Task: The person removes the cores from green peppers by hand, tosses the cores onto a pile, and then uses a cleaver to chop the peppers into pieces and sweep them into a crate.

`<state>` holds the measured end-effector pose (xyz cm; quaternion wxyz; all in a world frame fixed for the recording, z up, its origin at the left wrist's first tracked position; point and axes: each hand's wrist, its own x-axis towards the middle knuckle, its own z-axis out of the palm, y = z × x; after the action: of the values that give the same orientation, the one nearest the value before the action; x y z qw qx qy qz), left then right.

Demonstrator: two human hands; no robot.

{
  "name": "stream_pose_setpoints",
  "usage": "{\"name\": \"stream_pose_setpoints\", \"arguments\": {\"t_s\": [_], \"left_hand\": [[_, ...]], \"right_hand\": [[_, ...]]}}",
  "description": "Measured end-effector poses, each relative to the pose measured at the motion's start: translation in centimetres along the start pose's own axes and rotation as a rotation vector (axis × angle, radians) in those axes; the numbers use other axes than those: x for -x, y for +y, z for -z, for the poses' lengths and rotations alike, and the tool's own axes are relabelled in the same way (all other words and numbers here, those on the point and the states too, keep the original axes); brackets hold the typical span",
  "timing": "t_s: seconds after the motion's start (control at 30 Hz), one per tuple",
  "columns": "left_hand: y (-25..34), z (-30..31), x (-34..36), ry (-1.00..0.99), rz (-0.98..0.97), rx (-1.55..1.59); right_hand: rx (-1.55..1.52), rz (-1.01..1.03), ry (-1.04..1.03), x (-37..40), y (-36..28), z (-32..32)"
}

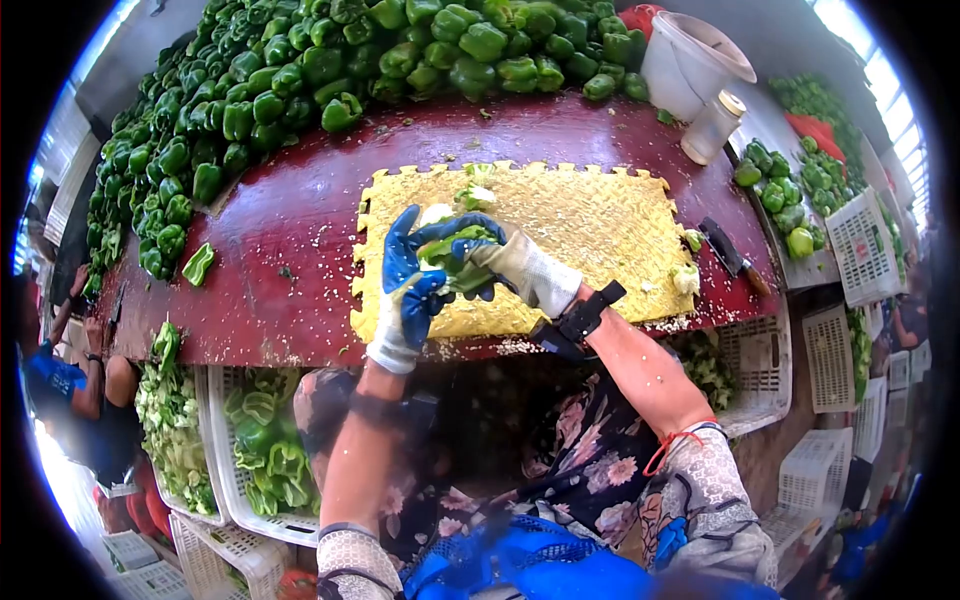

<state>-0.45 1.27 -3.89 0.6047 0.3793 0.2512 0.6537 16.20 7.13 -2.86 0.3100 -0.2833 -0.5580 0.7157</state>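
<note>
A green bell pepper (452,258), seemingly cut open, is between my two gloved hands above the yellow foam mat (590,220). My left hand (405,290), in a blue and white glove, grips its left side with thumb and fingers curved around it. From the right, my right hand (510,265) is closed on the same pepper, wearing a matching glove. Pale pepper cores (476,195) lie on the mat just beyond my hands. To the right of the mat rests a knife (733,255) with a wooden handle.
A big heap of green peppers (330,60) covers the back and left of the red table (300,220). A white bucket (690,65) and a jar (712,128) stand at back right. Crates (235,470) of cut peppers sit below the front edge. A person (85,390) works at far left.
</note>
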Motion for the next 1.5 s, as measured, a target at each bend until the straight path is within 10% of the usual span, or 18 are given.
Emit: {"name": "stream_pose_setpoints", "arguments": {"t_s": [0.2, 0.27, 0.33, 0.4, 0.5, 0.73, 0.8, 0.87, 1.07, 1.33, 1.4, 1.5], "left_hand": [[2.7, -0.5, -0.2, -0.029, 0.099, 0.022], [2.1, 0.2, -0.3, -0.049, 0.18, -0.688], [-1.9, 3.2, 0.0, 0.016, -0.148, -1.156], [-3.0, 4.3, -0.2, 0.134, -0.13, -1.184], [-1.2, 1.5, -0.8, 0.156, -0.006, -0.787], [-3.5, 2.2, 0.1, 0.033, 0.199, -0.218], [-2.7, 2.3, 0.6, 0.29, 0.109, 0.031], [0.6, 3.6, 0.5, 0.056, 0.021, 0.271], [15.0, 10.4, 8.9, 0.627, -0.302, -0.039], [20.6, 20.4, 27.4, 1.123, -0.12, -0.517], [20.4, 25.3, 30.8, 1.186, 0.236, -0.82], [20.2, 32.9, 30.8, 1.17, 0.22, -1.461]], "right_hand": [[-0.301, 0.013, 0.527, -0.2, -1.2, 2.1], [0.089, 0.177, 0.763, 1.2, -3.3, 3.5], [1.261, -0.202, 0.582, 1.0, -2.3, 8.1], [1.228, -0.511, 0.562, 1.1, -2.5, 8.8], [1.156, -0.119, 0.618, 2.1, -4.5, 7.3], [0.485, 0.121, -0.157, 2.7, -3.9, 1.9], [0.403, 0.114, -0.109, 2.3, -4.2, 2.7], [0.876, 0.253, 0.333, -0.2, -1.8, 4.4], [1.151, -0.004, 0.401, -4.9, -2.7, 3.1], [1.422, 0.009, 0.256, -7.8, 0.9, 1.9], [1.447, 0.064, 0.232, -7.8, 1.7, 1.4], [1.416, 0.054, 0.175, -6.6, 0.7, 1.0]]}}
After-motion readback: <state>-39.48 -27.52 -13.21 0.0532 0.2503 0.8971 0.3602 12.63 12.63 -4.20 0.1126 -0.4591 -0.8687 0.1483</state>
